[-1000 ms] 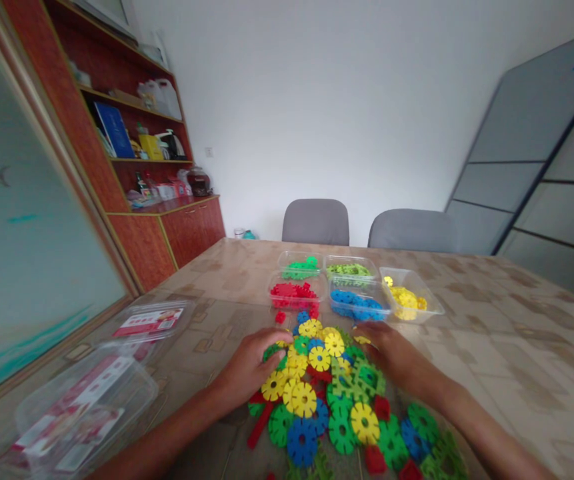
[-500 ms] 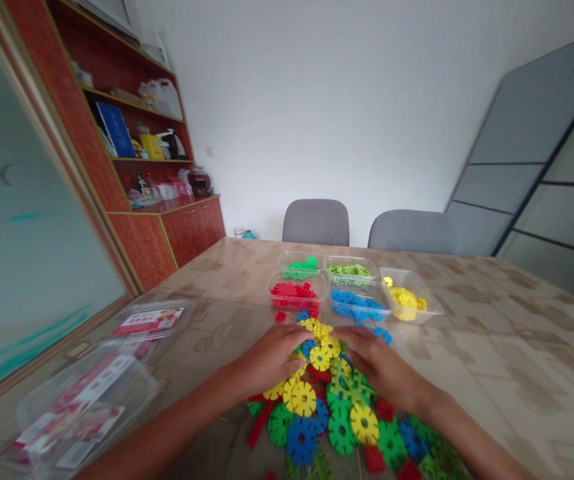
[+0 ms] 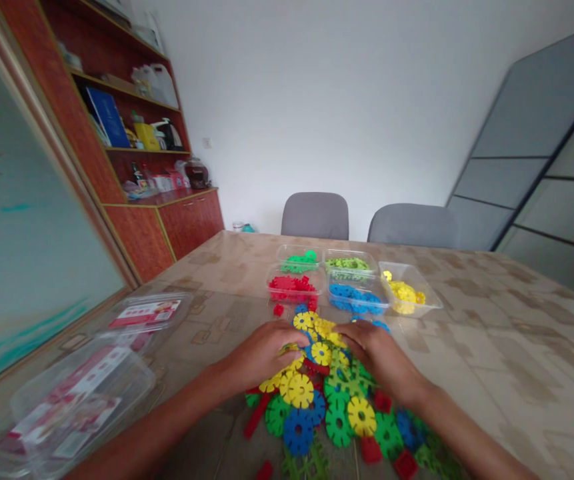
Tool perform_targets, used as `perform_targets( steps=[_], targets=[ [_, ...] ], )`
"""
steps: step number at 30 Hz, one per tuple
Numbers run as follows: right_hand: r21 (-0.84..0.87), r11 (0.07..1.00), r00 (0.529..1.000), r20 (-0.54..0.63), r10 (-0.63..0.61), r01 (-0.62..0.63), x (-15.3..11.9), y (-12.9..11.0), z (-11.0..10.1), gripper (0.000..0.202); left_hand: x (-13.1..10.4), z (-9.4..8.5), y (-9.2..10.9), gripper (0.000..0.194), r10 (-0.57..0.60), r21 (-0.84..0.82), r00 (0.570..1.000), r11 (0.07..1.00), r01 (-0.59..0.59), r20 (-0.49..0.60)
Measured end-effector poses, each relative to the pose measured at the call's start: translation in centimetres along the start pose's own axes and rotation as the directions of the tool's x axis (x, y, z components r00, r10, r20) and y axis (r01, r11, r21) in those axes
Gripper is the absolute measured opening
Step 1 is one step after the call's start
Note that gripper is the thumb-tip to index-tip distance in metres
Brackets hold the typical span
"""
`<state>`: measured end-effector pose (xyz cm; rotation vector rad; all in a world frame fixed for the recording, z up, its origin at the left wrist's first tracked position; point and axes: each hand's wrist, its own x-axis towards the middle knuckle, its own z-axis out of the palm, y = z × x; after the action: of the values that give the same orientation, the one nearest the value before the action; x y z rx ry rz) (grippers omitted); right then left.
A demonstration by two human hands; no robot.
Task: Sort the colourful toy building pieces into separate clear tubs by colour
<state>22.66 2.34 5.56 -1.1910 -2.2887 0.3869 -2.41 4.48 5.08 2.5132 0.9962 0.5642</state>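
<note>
A loose pile of plastic pieces lies on the table, with yellow discs [image 3: 300,390], blue discs [image 3: 299,431], green discs [image 3: 339,423] and red pieces [image 3: 371,449]. My left hand [image 3: 261,350] is at the pile's upper left side, thumb and fingers apart around yellow pieces at its edge. On the opposite side, my right hand [image 3: 379,353] curves over the pile, its fingertips touching yellow discs; what lies under its palm is hidden. Beyond the hands, clear boxes hold red pieces [image 3: 293,288], blue discs [image 3: 354,298], yellow discs [image 3: 404,295], green pieces [image 3: 299,263] and light green pieces [image 3: 347,265].
Clear plastic lids [image 3: 81,400] with red and white labels lie on the left of the table [image 3: 487,347]. Two grey chairs [image 3: 315,215] stand behind the far edge. A wooden shelf cabinet [image 3: 141,237] is at the back left.
The view has tilted and shifted slightly. My left hand has drawn back a little to the left, and the yellow discs between the hands have shifted.
</note>
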Motion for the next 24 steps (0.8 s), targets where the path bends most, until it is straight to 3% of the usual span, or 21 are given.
perform_targets(
  steps=[5, 10, 18, 24],
  targets=[
    [0.034, 0.999, 0.997, -0.076, 0.032, -0.03, 0.1, 1.1, -1.9, 0.027, -0.1, 0.0, 0.7, 0.028, 0.078, -0.032, 0.997, 0.996, -0.079, -0.021],
    [0.077, 0.997, 0.995, 0.097, 0.006, -0.013, -0.1, 2.2, -2.6, 0.028, -0.2, 0.4, 2.0, 0.045, 0.18, 0.001, 0.981, 0.984, -0.181, 0.066],
    [0.116, 0.993, 0.961, 0.278, -0.015, -0.018, -0.9, 2.3, -1.8, 0.026, 0.3, 0.8, 1.4, 0.014, 0.224, 0.107, 0.974, 0.968, -0.227, 0.043],
    [-0.065, 0.998, 0.976, 0.216, 0.023, -0.009, -0.8, 2.0, -1.9, 0.023, 0.3, 0.2, 1.7, 0.014, 0.213, 0.112, 0.976, 0.97, -0.217, 0.043]
  ],
)
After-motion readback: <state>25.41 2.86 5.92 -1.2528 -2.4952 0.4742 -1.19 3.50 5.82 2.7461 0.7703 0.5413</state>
